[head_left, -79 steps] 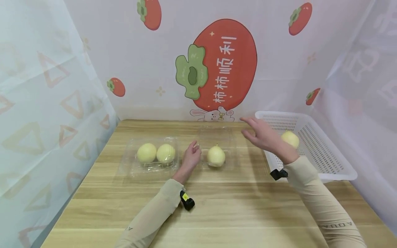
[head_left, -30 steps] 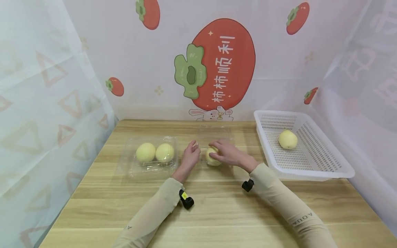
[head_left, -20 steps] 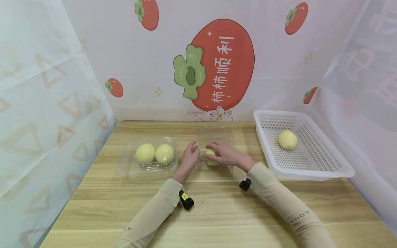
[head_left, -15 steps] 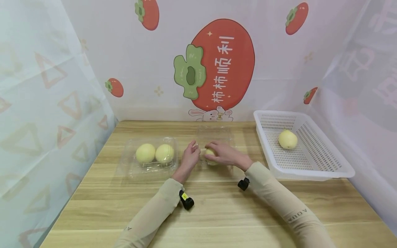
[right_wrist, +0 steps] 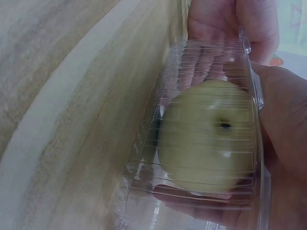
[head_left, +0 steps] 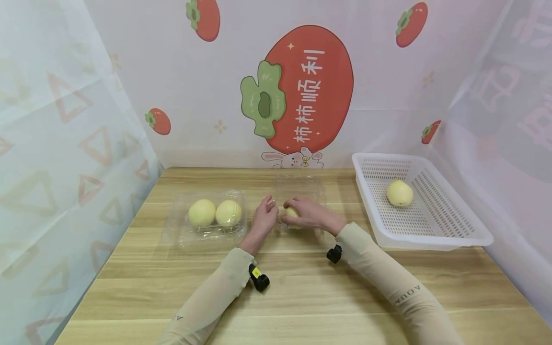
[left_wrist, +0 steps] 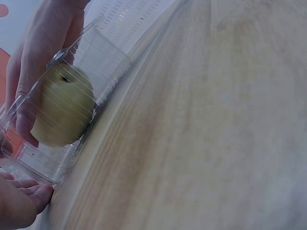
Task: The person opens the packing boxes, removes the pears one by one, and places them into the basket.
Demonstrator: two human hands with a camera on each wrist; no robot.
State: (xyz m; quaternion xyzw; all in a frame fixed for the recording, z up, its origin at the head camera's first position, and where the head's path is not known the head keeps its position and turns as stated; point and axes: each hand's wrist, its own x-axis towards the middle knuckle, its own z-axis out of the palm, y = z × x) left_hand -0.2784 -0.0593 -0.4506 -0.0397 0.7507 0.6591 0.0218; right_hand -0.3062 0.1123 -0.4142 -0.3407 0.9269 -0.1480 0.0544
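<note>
My right hand [head_left: 308,213] reaches into an uncovered clear plastic box [head_left: 299,184], its fingers and thumb curled round a pale yellow pear [left_wrist: 64,105]. The pear sits low in the box, near the left end, and shows through the ribbed wall in the right wrist view. My left hand [head_left: 265,218] is at the box's left end, with loosely extended fingers touching the corner; whether the thumb grips the rim cannot be told. Left of that hand, a second clear box [head_left: 211,235] holds two pears [head_left: 201,212].
A white perforated basket [head_left: 431,239] with one pear [head_left: 399,193] in it stands at the right of the wooden table [head_left: 284,306]. A printed cloth backdrop [head_left: 207,86] rises behind the table, and cloth walls close off both sides.
My right hand came from over the basket to the pear in the uncovered box, took hold of it and has shifted it slightly left. My left hand has stayed about where it was.
</note>
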